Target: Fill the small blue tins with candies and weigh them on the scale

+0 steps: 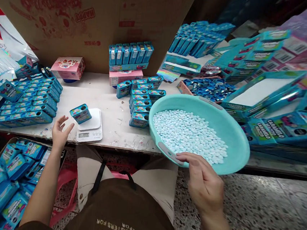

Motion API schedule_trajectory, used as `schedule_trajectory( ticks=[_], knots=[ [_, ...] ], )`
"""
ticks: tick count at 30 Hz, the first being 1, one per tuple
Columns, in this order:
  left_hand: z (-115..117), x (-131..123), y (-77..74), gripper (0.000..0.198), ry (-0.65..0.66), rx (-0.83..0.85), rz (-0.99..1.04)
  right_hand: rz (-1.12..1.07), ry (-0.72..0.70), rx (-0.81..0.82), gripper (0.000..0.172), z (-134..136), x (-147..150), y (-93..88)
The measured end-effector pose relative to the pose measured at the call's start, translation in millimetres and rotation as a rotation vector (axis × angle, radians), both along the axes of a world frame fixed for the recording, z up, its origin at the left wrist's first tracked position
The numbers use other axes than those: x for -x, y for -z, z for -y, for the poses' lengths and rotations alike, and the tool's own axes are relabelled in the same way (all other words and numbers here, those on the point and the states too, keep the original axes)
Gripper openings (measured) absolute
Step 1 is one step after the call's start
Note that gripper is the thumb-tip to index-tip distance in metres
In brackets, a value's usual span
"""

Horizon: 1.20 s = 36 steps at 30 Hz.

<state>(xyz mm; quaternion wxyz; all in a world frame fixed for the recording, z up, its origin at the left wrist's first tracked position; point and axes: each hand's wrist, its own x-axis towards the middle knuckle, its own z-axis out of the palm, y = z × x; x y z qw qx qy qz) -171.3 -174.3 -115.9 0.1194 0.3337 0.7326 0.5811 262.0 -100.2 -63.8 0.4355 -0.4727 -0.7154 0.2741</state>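
My left hand [60, 135] is open, thumb and fingers apart, just left of a small white digital scale [97, 131]. On the scale's plate rests a blue candy tin [81, 113] with a dark round hole in its top, and digits show on the display. My right hand [206, 187] is at the near rim of a turquoise plastic basin [237, 148], its fingers bent and drawn together. What they hold, if anything, is hidden. Inside the basin lies a spread of small pale-blue candies [189, 133].
Blue tins [41, 100] stand in rows at the left, and more tins [141, 103] line up beside the basin. A carton of blue packs [9, 177] sits below the table's left edge. Dark-blue lids [210, 88] fill a tray behind the basin. A large cardboard box [102, 23] walls the back.
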Motion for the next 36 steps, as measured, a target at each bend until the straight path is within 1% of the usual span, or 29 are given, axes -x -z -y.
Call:
schedule_trajectory(
  ticks=[3, 4, 5, 7, 9, 11, 14, 16, 17, 19, 21, 23, 25, 27, 29, 32, 34, 36],
  knots=[
    [-18, 4, -0.4, 0.077, 0.005, 0.076, -0.113, 0.004, 0.009, -0.011, 0.03, 0, -2, 0.2],
    [-24, 5, -1.1, 0.081, 0.008, 0.111, -0.16, 0.001, 0.014, -0.017, 0.031, 0, -3, 0.4],
    [-30, 5, -2.2, 0.081, 0.013, 0.145, -0.201, -0.004, 0.02, -0.022, 0.031, 0, -4, 0.7],
    [-42, 2, -7.2, 0.068, 0.035, 0.18, -0.234, -0.013, 0.034, -0.026, 0.031, -1, -7, 1.1],
    [-54, -8, -17.9, 0.05, 0.086, 0.171, -0.262, -0.019, 0.051, -0.023, 0.031, -3, -10, 1.1],
    [-65, -27, -35.7, 0.041, 0.159, 0.126, -0.352, -0.033, 0.066, -0.024, 0.031, -6, -14, 0.7],
    [-82, -71, -72.0, 0.038, 0.283, 0.017, -0.497, -0.072, 0.083, -0.034, 0.031, -11, -21, 0.4],
    [-96, -105, -95.5, 0.038, 0.389, -0.067, -0.508, -0.099, 0.099, -0.039, 0.032, -15, -26, 1.1],
    [-105, -121, -105.0, 0.038, 0.445, -0.104, -0.499, -0.111, 0.109, -0.038, 0.032, -16, -30, 1.7],
    [-126, -151, -116.5, 0.038, 0.554, -0.149, -0.477, -0.129, 0.132, -0.035, 0.032, -18, -38, 3.3],
    [-149, -174, -118.1, 0.036, 0.666, -0.145, -0.475, -0.138, 0.156, -0.032, 0.032, -18, -46, 4.8],
    [-172, -190, -113.0, 0.035, 0.76, -0.113, -0.5, -0.15, 0.18, -0.03, 0.031, -17, -55, 5.7],
    [-189, -200, -106.4, 0.035, 0.805, -0.095, -0.535, -0.168, 0.205, -0.03, 0.03, -16, -63, 6.1],
    [-198, -207, -101.5, 0.036, 0.808, -0.1, -0.549, -0.187, 0.23, -0.026, 0.031, -16, -68, 6.5],
    [-201, -212, -98.6, 0.038, 0.786, -0.109, -0.511, -0.202, 0.244, -0.013, 0.031, -16, -72, 7.6],
    [-198, -215, -94.7, 0.045, 0.714, -0.1, -0.298, -0.214, 0.237, 0.006, 0.031, -17, -75, 9.8],
    [-191, -209, -90.7, 0.048, 0.645, -0.092, -0.112, -0.22, 0.233, 0.006, 0.031, -17, -75, 10.9],
    [-180, -193, -85.6, 0.046, 0.566, -0.099, 0.022, -0.228, 0.233, 0.006, 0.031, -17, -75, 11.7]
  ],
)
